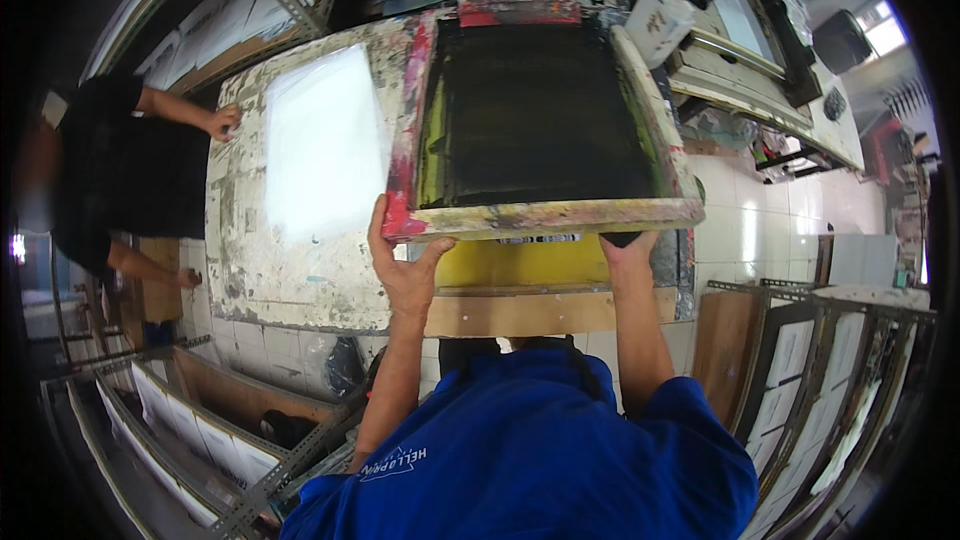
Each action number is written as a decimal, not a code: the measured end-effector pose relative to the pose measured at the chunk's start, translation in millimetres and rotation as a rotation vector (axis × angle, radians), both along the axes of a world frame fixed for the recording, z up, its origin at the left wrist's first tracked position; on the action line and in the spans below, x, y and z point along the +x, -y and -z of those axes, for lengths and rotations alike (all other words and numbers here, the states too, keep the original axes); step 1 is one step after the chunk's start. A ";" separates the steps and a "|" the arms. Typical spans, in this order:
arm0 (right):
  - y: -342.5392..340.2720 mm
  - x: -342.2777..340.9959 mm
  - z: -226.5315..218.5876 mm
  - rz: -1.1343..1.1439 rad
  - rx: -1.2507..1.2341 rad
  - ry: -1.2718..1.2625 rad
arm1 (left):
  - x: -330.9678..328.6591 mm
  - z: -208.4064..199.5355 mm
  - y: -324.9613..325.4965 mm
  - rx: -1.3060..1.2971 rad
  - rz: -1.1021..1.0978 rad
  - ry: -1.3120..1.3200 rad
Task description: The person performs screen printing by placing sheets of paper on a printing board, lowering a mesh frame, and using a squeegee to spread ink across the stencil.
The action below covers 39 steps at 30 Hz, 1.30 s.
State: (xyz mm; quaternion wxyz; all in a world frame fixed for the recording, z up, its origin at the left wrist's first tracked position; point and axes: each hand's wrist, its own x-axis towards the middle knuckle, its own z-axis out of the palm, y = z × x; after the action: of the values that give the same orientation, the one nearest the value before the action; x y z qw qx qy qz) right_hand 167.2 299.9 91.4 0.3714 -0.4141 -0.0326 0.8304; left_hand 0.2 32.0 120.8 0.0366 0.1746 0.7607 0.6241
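Well, from my remote seat the biggest thing I see is a broad tabletop with a pale, blotchy, paint-crusted surface (pixel 235 225). On its right half I have a chunky rectangular wooden frame caked in red, pink and yellowish paint (pixel 550 216), its rails thick and rough with rounded corners; it surrounds a flat, near-black panel (pixel 540 110) streaked with greenish yellow along the sides. Left of the frame lies a smooth, glossy white rectangular sheet or stack (pixel 325 145), set slightly askew. Under the frame's near rail I make out a flat, bright yellow surface (pixel 500 263), and nearer the body a plain, straight tan strip (pixel 545 313). Beyond the frame's far right corner is a stained, whitish plastic container (pixel 660 25). As for my two hands, the left hand (pixel 402 275) grips the frame's near left corner, a finger up along the outer side and the thumb by the near rail. The right hand (pixel 632 250) reaches under the near rail toward its right end; its fingers are hidden there, so I cannot tell how closed they are. The frame thus lies just ahead of both palms.
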 end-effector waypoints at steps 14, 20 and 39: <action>5.4 -71.7 19.8 -0.277 0.034 -0.123 | 2.8 6.2 -0.4 -0.047 -0.041 -0.048; 53.1 -118.3 18.2 -0.339 -0.076 -0.159 | 4.2 9.2 -0.8 -0.057 -0.031 -0.039; -29.7 150.3 63.2 -0.209 0.548 0.811 | 4.1 -6.8 -8.6 0.046 0.029 -0.022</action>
State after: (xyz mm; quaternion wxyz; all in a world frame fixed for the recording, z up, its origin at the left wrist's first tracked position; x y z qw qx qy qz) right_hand 317.5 329.5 28.2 0.3387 -0.5853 -0.4325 0.5964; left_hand 4.3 40.6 127.6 0.0334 0.1934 0.7440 0.6387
